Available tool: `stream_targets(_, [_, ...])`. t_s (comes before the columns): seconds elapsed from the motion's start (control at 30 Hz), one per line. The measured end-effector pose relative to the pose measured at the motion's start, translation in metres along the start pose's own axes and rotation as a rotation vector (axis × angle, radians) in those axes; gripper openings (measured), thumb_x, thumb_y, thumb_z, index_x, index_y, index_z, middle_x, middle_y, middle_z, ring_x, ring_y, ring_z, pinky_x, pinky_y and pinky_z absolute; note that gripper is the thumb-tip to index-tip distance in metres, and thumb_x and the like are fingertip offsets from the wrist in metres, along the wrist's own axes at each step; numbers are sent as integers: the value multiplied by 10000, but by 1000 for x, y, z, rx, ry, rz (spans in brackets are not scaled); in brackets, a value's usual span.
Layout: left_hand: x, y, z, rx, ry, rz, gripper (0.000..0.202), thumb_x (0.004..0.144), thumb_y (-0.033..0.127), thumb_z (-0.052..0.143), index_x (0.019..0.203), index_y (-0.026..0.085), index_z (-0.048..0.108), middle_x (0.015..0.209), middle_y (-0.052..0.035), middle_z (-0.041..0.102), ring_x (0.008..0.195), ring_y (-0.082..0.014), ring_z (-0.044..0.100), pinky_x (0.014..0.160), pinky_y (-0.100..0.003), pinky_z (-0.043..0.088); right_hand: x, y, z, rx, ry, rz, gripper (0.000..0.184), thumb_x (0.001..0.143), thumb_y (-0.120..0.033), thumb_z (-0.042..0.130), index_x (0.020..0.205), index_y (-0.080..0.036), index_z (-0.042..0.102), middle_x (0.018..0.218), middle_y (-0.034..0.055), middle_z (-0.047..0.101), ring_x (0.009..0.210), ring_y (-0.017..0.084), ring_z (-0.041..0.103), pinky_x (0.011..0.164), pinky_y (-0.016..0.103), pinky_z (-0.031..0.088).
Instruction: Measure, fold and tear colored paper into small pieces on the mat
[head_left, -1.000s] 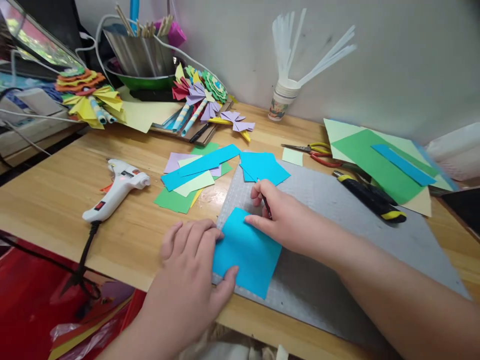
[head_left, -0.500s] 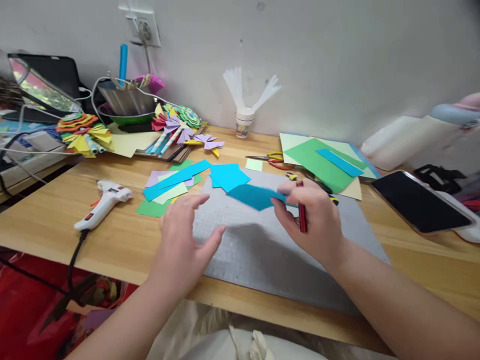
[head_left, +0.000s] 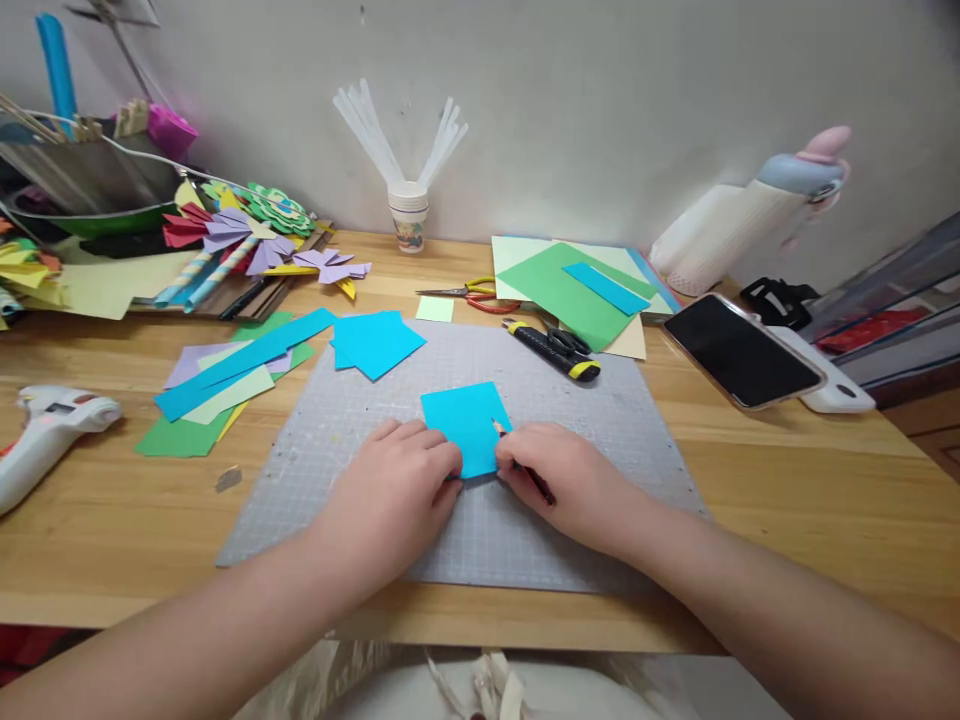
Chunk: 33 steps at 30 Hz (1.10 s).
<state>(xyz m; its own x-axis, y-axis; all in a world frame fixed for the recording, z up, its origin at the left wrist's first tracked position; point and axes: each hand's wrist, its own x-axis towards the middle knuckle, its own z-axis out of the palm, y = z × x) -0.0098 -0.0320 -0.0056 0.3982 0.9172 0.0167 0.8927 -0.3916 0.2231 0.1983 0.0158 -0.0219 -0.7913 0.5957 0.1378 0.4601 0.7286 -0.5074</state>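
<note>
A blue paper square (head_left: 465, 425) lies on the grey cutting mat (head_left: 330, 420). My left hand (head_left: 397, 490) is closed at its lower left corner, with thumb and forefinger on the edge. At the lower right corner, my right hand (head_left: 566, 480) holds a dark red pencil (head_left: 541, 488), its sharpened tip over the paper. The right fingertips also meet the paper's edge; whether they pinch it I cannot tell. Behind it, overlapping blue paper squares (head_left: 379, 343) rest on the mat's far edge.
Paper strips (head_left: 225, 385) lie left, near a white glue gun (head_left: 56, 425). A black-and-yellow cutter (head_left: 551, 350), scissors (head_left: 480, 293) and paper sheets (head_left: 577, 290) sit at the back. A phone (head_left: 742, 350) leans at right; a paper cup (head_left: 409, 220) holds white sticks.
The blue square has come down onto the mat, nearer to me. My left hand, open before, now closes at its corner. The right hand has turned the pencil tip forward. The view has shifted right.
</note>
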Motion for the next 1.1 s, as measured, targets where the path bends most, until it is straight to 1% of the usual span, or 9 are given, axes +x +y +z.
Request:
stream_targets(0.2, [28,-22,-13,-201,-216,-37,224,833,318,564,671,212,677,734,-23,668,735,-183,589,685,-322,400,18,4,-5,223,-28,199,129,824,-110,485,860,-228,448,744,-33,529,646,134,472,590,254,333])
stream_targets(0.3, [36,-36,-12,-248,-203,1,217,814,332,609,649,198,657,785,-19,654,803,-181,573,782,-339,392,24,8,1,268,17,235,116,830,-128,496,852,-230,446,743,-36,515,654,135,470,601,262,342])
stream_targets(0.43, [39,-50,-5,-361,-190,57,134,802,319,641,727,216,683,874,-11,641,915,-187,551,872,-347,366,27,12,7,297,67,260,110,839,-145,513,853,-232,447,745,-44,495,653,131,468,607,268,352])
stream_targets(0.67, [38,-52,2,-383,-138,69,119,749,324,705,697,223,670,869,0,609,948,-204,521,914,-389,313,26,12,8,255,50,280,128,833,-135,531,875,-232,459,788,-22,539,681,140,510,622,275,386])
stream_targets(0.77, [38,-51,3,-373,-135,62,113,740,318,709,683,230,666,874,3,602,950,-207,513,906,-402,299,22,11,11,178,87,207,147,844,-124,523,909,-238,458,825,-2,576,715,158,541,643,294,413])
stream_targets(0.83, [37,-51,4,-370,-135,52,115,739,318,708,679,231,664,884,2,602,954,-211,509,907,-410,291,18,8,11,104,176,95,190,842,-97,519,942,-245,452,931,28,624,836,189,578,742,344,430])
stream_targets(0.9, [37,-51,5,-377,-135,45,121,738,324,708,674,232,665,886,1,603,956,-215,508,905,-413,288,13,4,10,66,197,-35,232,824,-58,511,933,-253,448,1043,42,650,942,207,592,826,384,417])
stream_targets(1.03, [37,-51,6,-383,-127,57,125,746,332,700,676,233,670,880,2,606,938,-211,510,902,-413,286,8,-7,8,17,-9,-287,215,810,-35,464,848,-246,464,1063,46,684,967,205,625,841,387,423])
stream_targets(1.1, [37,-51,6,-382,-125,64,126,751,333,697,678,233,674,880,1,607,930,-208,511,897,-408,291,8,-10,9,-34,-33,-350,217,812,-34,439,884,-232,487,1058,68,691,1003,217,622,871,399,423])
